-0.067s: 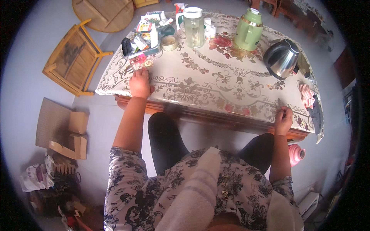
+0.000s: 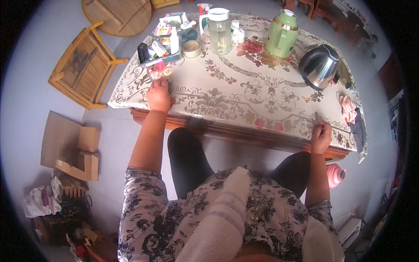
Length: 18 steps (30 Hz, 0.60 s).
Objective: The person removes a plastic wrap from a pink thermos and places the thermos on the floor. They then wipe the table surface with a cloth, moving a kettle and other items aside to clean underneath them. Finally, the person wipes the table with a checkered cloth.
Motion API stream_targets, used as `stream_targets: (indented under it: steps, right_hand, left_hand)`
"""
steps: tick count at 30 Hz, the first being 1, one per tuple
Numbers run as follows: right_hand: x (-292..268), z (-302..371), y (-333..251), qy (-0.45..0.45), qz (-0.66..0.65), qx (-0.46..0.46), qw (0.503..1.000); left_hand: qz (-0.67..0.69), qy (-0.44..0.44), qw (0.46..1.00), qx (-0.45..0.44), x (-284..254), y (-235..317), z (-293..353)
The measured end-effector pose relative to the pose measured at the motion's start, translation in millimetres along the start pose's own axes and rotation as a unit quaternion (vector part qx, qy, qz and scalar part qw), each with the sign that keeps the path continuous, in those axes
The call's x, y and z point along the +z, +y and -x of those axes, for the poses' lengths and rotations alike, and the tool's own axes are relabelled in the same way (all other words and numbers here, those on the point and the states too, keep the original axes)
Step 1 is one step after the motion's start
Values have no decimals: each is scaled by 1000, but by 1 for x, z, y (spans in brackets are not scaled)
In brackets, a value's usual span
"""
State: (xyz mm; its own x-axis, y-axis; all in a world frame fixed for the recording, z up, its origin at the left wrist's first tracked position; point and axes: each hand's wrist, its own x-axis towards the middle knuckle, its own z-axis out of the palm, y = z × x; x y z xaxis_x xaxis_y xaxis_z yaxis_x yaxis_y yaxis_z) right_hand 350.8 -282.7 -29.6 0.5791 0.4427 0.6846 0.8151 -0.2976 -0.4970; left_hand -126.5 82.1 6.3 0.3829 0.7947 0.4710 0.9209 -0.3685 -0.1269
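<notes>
My left hand rests on the patterned tablecloth near the table's left front edge, its fingers curled down and together. Whatever lies under those fingertips, if anything, is hidden. Just beyond it are a flower print and a clear tray of small packets with a white bottle. At the right front edge, my right hand is closed in a pinch above the cloth. A thin dark mark shows beyond its fingertips; I cannot tell whether it is held or printed.
Toward the back stand a roll of tape, a lidded water jug, a green thermos flask and a steel kettle. A pink cloth lies at the right edge. A wooden chair and cardboard boxes are left.
</notes>
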Motion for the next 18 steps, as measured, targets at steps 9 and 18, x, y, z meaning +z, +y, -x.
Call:
stream_targets:
  steps: [9, 18]
  right_hand:
    - [-2, -1, -1, 4, 28, -44, 999]
    - [0, -1, 0, -3, 18, -32, 999]
  left_hand:
    - [109, 55, 985, -120, -4, 17, 1]
    - [342, 25, 911, -229, 14, -16, -7]
